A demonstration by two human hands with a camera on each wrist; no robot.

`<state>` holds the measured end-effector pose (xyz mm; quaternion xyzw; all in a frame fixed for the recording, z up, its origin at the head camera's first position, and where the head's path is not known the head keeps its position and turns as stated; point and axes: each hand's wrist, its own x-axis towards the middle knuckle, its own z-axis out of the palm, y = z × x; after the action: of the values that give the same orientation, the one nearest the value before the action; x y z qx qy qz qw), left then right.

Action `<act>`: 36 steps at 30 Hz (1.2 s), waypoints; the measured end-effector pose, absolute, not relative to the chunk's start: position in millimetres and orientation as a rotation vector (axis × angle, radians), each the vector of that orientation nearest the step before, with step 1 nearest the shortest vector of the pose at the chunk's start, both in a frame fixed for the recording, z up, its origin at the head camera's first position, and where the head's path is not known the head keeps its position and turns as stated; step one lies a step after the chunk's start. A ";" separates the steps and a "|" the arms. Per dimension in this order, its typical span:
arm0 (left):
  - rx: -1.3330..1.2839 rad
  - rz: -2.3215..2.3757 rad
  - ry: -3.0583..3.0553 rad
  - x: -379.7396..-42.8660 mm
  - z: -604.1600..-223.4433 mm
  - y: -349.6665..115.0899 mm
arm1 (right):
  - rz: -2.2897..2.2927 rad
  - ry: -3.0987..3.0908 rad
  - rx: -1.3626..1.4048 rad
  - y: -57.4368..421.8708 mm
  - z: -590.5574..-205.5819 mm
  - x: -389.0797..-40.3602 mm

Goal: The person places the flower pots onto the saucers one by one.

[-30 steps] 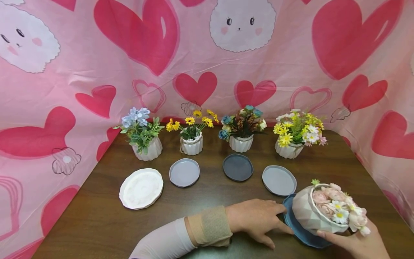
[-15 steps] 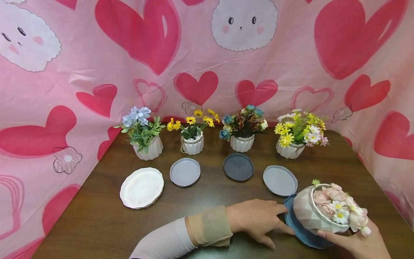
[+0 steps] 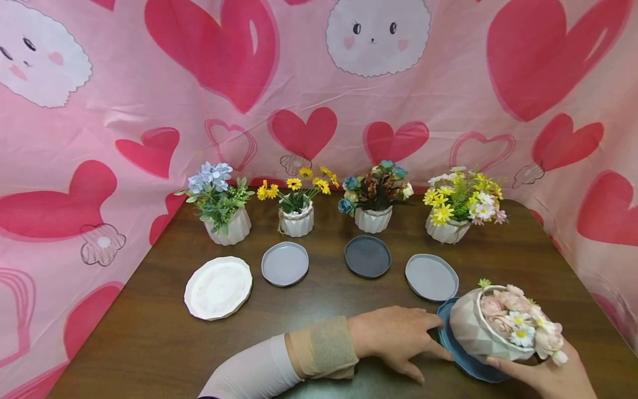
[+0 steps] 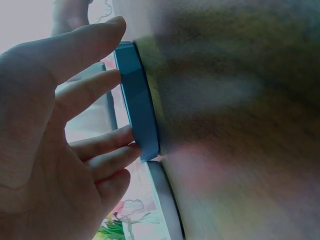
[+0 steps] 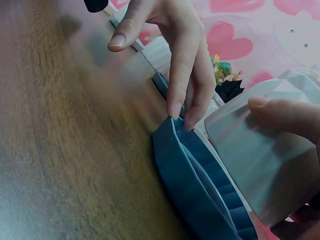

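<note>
White faceted pot of pale pink roses and white daisies (image 3: 471, 327): lower right of the frame, tilted, mouth leaning toward the right, above a dark blue round dish with angular rim (image 3: 466, 363); contact between base and dish not clear from these views. Grasped by the right hand (image 3: 553, 374), thumb laid against the near side, remaining fingers mostly hidden.

Dark blue dish: lower right, partly covered by the pot, resting on the dark brown wood-grain surface (image 3: 149, 343).

Left hand (image 3: 399, 335): right of centre in the lower frame, grasping nothing, fingers spread and extended, fingertips touching the left rim of the dark blue dish. Beige elastic wristband (image 3: 326, 348) at the wrist; white sleeve (image 3: 254, 368) on the forearm.

Light grey round dish (image 3: 431, 277): right of centre, just beside the dark blue one. Charcoal round dish (image 3: 368, 256): near centre. Lilac-grey round dish (image 3: 285, 264): left of centre. Larger white round dish with angular edge (image 3: 218, 288): left.

Back row, left to right, all upright: white ribbed pot of light blue blossoms (image 3: 227, 228); small white pot of yellow daisies (image 3: 297, 223); white ribbed pot of blue and cream roses (image 3: 374, 220); white pot of yellow, white and pink flowers (image 3: 447, 231).

Pink cloth backdrop with red hearts (image 3: 299, 61): upper frame and both sides.
</note>
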<state>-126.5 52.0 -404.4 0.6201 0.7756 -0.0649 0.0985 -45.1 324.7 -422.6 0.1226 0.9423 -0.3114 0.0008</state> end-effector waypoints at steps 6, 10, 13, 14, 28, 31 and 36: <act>1.849 -0.212 2.301 -126.5 -404.4 52.1 | -0.955 2.916 0.394 324.5 -423.4 -47.3; 1.847 -0.211 2.299 -126.6 -404.6 51.9 | -0.907 2.896 0.400 324.6 -422.7 -48.6; 1.845 -0.210 2.306 -126.2 -404.9 51.6 | -0.907 2.888 0.425 323.5 -422.0 -48.0; 1.842 -0.210 2.310 -126.1 -405.0 51.5 | -0.906 2.875 0.441 322.8 -421.5 -48.0; 1.825 -0.198 2.307 -126.7 -404.8 51.4 | -0.922 2.893 0.393 327.9 -430.2 -47.9; 1.827 -0.205 2.307 -126.6 -404.7 51.4 | -0.922 2.889 0.386 326.2 -430.1 -48.5; 1.839 -0.217 2.308 -126.3 -404.5 51.1 | -0.913 2.879 0.384 322.8 -428.5 -48.3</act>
<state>-126.3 51.1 -404.5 0.6188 0.7768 -0.0729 0.0913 -48.3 322.8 -428.5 0.1260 0.9445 -0.2994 0.0486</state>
